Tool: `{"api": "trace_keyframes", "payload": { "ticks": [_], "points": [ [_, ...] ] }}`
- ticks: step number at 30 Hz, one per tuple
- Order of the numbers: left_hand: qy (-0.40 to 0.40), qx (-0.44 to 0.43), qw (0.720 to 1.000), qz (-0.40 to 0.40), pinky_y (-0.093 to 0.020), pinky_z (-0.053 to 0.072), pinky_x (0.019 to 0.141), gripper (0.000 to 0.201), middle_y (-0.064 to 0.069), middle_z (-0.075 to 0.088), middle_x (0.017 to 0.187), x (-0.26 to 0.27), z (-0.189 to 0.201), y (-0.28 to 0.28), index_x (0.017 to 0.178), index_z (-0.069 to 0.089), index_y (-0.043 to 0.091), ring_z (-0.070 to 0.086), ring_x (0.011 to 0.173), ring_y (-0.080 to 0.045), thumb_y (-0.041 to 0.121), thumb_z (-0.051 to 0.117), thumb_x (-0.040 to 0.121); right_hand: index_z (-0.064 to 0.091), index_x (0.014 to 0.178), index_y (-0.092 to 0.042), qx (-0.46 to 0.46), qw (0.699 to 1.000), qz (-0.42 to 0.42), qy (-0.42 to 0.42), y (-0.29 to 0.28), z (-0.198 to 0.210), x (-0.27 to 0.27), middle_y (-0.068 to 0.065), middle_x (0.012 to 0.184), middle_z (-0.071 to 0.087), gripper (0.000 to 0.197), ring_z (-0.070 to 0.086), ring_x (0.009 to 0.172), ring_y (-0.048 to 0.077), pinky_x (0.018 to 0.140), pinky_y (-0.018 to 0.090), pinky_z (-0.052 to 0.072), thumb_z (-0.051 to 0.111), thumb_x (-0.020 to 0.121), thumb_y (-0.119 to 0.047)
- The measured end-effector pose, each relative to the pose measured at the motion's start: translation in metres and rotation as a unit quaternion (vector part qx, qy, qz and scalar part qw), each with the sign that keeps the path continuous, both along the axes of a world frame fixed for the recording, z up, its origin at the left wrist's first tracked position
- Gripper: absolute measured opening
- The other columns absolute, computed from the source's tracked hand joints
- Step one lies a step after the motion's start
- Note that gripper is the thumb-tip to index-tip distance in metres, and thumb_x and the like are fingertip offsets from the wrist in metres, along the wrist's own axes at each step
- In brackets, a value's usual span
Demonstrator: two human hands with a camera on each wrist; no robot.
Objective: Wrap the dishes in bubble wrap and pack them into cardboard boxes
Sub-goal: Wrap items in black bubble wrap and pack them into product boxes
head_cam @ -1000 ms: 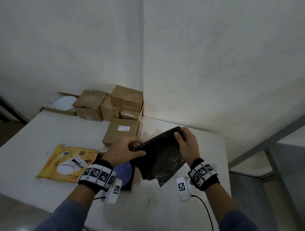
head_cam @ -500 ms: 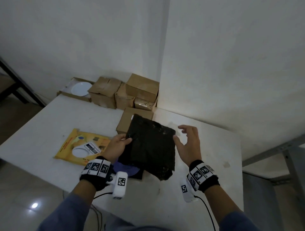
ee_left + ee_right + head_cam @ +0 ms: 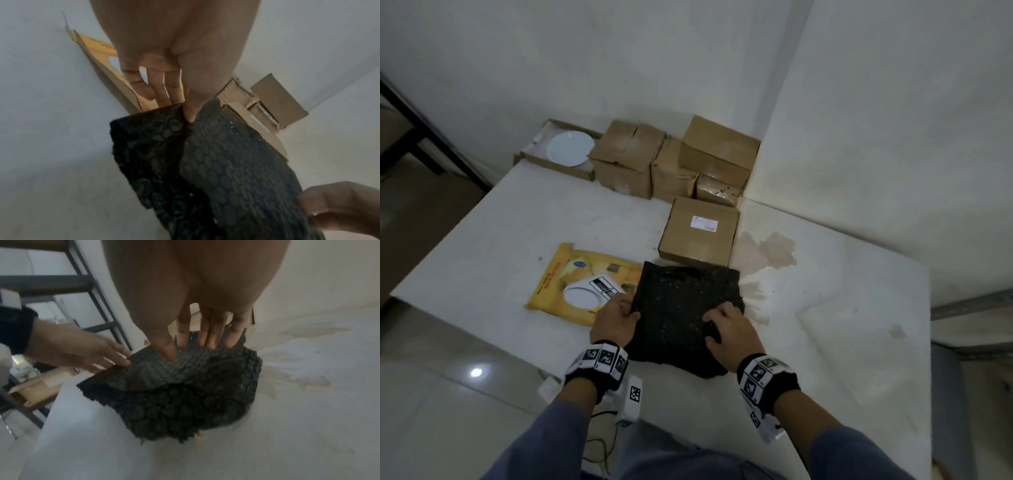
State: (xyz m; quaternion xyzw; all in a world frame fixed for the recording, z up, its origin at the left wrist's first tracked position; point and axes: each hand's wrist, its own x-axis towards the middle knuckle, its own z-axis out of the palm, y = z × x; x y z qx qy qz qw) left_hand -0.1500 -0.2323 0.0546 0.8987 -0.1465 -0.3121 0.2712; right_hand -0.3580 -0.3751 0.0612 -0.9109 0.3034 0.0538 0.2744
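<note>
A sheet of black bubble wrap [image 3: 681, 315] lies spread on the white table [image 3: 825, 342] near its front edge; whatever it covers is hidden. My left hand [image 3: 619, 318] is at the wrap's left edge. In the left wrist view the bubble wrap [image 3: 226, 162] is pinched, with the thumb on top and the fingers [image 3: 160, 91] behind the edge. My right hand [image 3: 722, 325] rests on the wrap's right side. In the right wrist view its fingertips [image 3: 211, 340] and thumb press down on the bubble wrap [image 3: 185, 394], over a bulging fold.
A yellow plate package [image 3: 582, 284] lies just left of the wrap. Behind it sits a flat labelled cardboard box [image 3: 698, 233]. Several closed boxes [image 3: 674, 161] stand in the wall corner, beside an open box holding a white plate [image 3: 570, 149]. A brownish stain [image 3: 767, 253] marks the table.
The wrap, held up in both hands a second ago, now lies flat over the blue plate. My right hand had let go and has come down onto the wrap.
</note>
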Motion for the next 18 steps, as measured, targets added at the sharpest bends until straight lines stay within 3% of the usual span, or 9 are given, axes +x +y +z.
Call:
{"api": "trace_keyframes", "payload": {
  "ticks": [3, 7, 9, 10, 12, 15, 18],
  "points": [
    [-0.018, -0.008, 0.999, -0.029, -0.04, 0.051, 0.089, 0.029, -0.01, 0.071, 0.104, 0.015, -0.001, 0.006, 0.11, 0.056, 0.018, 0.063, 0.105, -0.031, 0.012, 0.07, 0.085, 0.055, 0.12, -0.023, -0.032, 0.999, -0.007, 0.023, 0.011, -0.007, 0.012, 0.004, 0.125, 0.046, 0.042, 0.048, 0.113, 0.025, 0.09, 0.035, 0.046, 0.066, 0.08, -0.027],
    [-0.02, -0.027, 0.997, -0.076, -0.041, 0.052, 0.082, 0.035, -0.003, 0.066, 0.088, 0.032, -0.003, 0.012, 0.109, 0.048, 0.021, 0.064, 0.095, -0.03, 0.011, 0.071, 0.084, 0.046, 0.138, -0.019, -0.035, 0.997, -0.001, 0.073, 0.017, -0.012, 0.028, 0.012, 0.146, 0.035, 0.061, 0.037, 0.132, 0.032, 0.108, 0.042, 0.038, 0.066, 0.081, -0.03],
    [-0.061, -0.045, 0.991, -0.109, -0.042, 0.053, 0.079, 0.044, -0.002, 0.058, 0.099, 0.038, -0.002, 0.013, 0.113, 0.045, 0.023, 0.061, 0.094, -0.026, 0.016, 0.074, 0.08, 0.045, 0.141, -0.014, -0.036, 0.996, -0.002, 0.086, 0.019, -0.015, 0.034, 0.017, 0.151, 0.032, 0.068, 0.033, 0.139, 0.035, 0.114, 0.045, 0.033, 0.068, 0.079, -0.03],
    [-0.114, -0.048, 0.98, -0.153, -0.042, 0.054, 0.076, 0.049, -0.002, 0.053, 0.105, 0.041, -0.002, 0.013, 0.114, 0.045, 0.023, 0.059, 0.093, -0.025, 0.02, 0.077, 0.077, 0.046, 0.14, -0.012, -0.039, 0.995, -0.005, 0.091, 0.019, -0.016, 0.036, 0.019, 0.151, 0.031, 0.07, 0.033, 0.139, 0.036, 0.115, 0.047, 0.032, 0.069, 0.077, -0.029],
    [-0.205, -0.074, 0.933, -0.288, -0.039, 0.053, 0.073, 0.053, -0.001, 0.047, 0.11, 0.045, 0.002, 0.009, 0.115, 0.051, 0.022, 0.055, 0.092, -0.021, 0.025, 0.078, 0.07, 0.043, 0.142, -0.009, -0.049, 0.993, -0.006, 0.11, 0.019, -0.016, 0.037, 0.02, 0.153, 0.029, 0.074, 0.031, 0.14, 0.037, 0.117, 0.046, 0.029, 0.07, 0.076, -0.03],
    [-0.199, -0.094, 0.845, -0.487, -0.037, 0.051, 0.085, 0.058, 0.0, 0.045, 0.123, 0.044, 0.009, -0.005, 0.119, 0.053, 0.023, 0.052, 0.104, -0.019, 0.027, 0.075, 0.065, 0.038, 0.146, -0.009, -0.07, 0.992, -0.01, 0.108, 0.023, -0.012, 0.04, 0.02, 0.155, 0.024, 0.082, 0.026, 0.143, 0.037, 0.119, 0.043, 0.022, 0.071, 0.075, -0.035],
    [-0.174, -0.003, 0.81, -0.561, -0.04, 0.043, 0.1, 0.083, -0.008, 0.033, 0.144, 0.042, 0.002, -0.021, 0.135, 0.042, 0.023, 0.041, 0.128, -0.026, 0.033, 0.079, 0.062, 0.028, 0.15, -0.012, -0.068, 0.991, 0.01, 0.116, 0.03, -0.01, 0.048, 0.021, 0.158, 0.016, 0.093, 0.019, 0.145, 0.038, 0.12, 0.045, 0.018, 0.073, 0.073, -0.038]
  ]
}}
